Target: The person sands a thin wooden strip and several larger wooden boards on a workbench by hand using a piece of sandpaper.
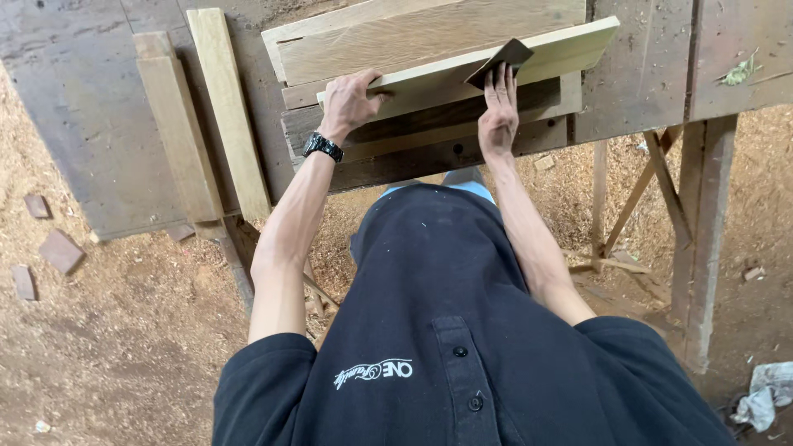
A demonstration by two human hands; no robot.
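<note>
A pale wooden board lies on edge atop a stack of planks on a rough workbench. My left hand, with a black watch on its wrist, grips the board's near edge at its left end. My right hand presses a dark folded sheet of sandpaper flat against the board's edge with straight fingers. Broader planks lie behind the board.
Two loose pale planks lie on the bench at the left. Wooden bench legs and braces stand at the right. Sawdust covers the ground, with small wood offcuts at the left and crumpled paper at the lower right.
</note>
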